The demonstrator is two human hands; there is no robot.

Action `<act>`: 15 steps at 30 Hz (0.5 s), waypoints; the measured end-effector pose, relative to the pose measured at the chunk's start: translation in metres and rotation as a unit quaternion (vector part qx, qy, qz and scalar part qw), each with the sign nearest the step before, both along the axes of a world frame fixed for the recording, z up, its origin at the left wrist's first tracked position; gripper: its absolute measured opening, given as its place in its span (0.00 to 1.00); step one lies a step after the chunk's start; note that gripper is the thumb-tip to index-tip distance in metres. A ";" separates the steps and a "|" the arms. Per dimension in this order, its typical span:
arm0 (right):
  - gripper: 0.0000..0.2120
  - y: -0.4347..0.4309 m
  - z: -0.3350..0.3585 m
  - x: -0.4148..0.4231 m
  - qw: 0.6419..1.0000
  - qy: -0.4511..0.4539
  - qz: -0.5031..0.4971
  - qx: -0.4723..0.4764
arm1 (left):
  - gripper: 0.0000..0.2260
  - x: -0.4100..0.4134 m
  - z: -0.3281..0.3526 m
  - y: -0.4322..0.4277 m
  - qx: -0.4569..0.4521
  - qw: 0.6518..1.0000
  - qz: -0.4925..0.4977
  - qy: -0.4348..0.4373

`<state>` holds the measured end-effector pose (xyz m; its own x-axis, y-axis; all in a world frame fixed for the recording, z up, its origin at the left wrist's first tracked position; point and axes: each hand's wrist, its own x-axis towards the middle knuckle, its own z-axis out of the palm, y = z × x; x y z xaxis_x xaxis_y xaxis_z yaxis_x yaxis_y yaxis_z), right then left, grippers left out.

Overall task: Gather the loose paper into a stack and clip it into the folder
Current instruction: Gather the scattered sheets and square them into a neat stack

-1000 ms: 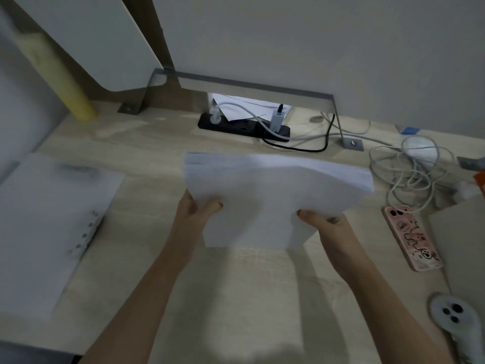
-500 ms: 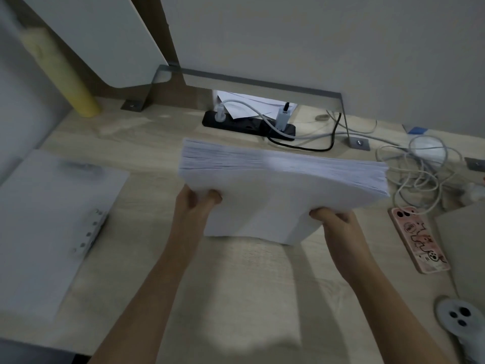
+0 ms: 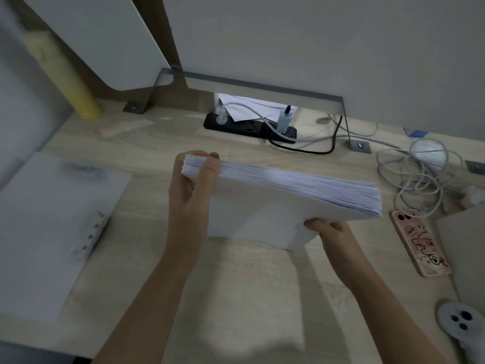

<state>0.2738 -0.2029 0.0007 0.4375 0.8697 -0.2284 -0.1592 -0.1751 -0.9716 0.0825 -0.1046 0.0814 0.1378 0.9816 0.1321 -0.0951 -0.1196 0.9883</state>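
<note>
A thick stack of white paper (image 3: 265,214) stands on its lower edge on the wooden desk (image 3: 236,298), tilted toward me, its top edge showing many sheet edges. My left hand (image 3: 191,195) grips the stack's upper left corner, thumb across the top edge. My right hand (image 3: 330,229) holds the lower right side, fingers curled under the sheets. The open white folder (image 3: 47,232) lies flat at the left, its ring clip strip (image 3: 91,235) on its right edge.
A black power strip (image 3: 249,127) with plugs sits at the back. Tangled grey cables (image 3: 420,174) lie at the right, a pink phone (image 3: 420,243) near them, a white controller (image 3: 464,324) at the lower right, and a yellow roll (image 3: 63,74) at the back left.
The stack has been lifted and tipped more upright. My left hand slid up from the lower left edge to the top left corner; my right hand stayed at the lower right.
</note>
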 end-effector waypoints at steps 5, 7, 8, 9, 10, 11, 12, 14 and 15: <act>0.15 0.000 0.002 0.001 1.000 -0.004 0.018 -0.009 | 0.07 0.006 0.006 0.012 -0.011 0.998 0.061 0.012; 0.14 0.000 0.002 0.003 0.999 -0.005 0.031 -0.011 | 0.07 0.006 0.016 0.016 0.044 0.996 0.063 0.050; 0.14 -0.001 0.003 0.004 0.999 -0.005 0.035 -0.012 | 0.06 0.004 0.021 0.018 0.123 0.984 0.077 0.102; 0.13 -0.001 0.004 0.005 0.999 -0.004 0.036 -0.014 | 0.11 0.005 0.029 0.019 0.225 0.954 0.080 0.179; 0.13 -0.001 0.004 0.006 0.999 -0.004 0.036 -0.018 | 0.18 0.008 0.037 0.018 0.329 0.907 0.048 0.258; 0.13 -0.001 0.004 0.006 0.999 -0.003 0.036 -0.020 | 0.25 0.014 0.045 0.017 0.403 0.855 -0.012 0.327; 0.13 0.000 0.004 0.006 0.999 -0.006 0.038 -0.021 | 0.31 0.021 0.050 0.015 0.442 0.805 -0.081 0.387; 0.15 -0.001 0.003 0.006 0.999 -0.017 0.043 -0.022 | 0.33 0.037 0.051 0.014 0.475 0.725 -0.182 0.464; 0.17 -0.001 0.003 0.006 0.999 -0.015 0.042 -0.019 | 0.32 0.043 0.050 0.014 0.478 0.697 -0.214 0.491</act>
<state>0.2801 -0.2039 0.0037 0.3709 0.8946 -0.2492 -0.1133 -0.2227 -0.9683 0.1254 -0.0910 0.1314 0.8746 0.3519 0.3336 0.3415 -0.9354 0.0913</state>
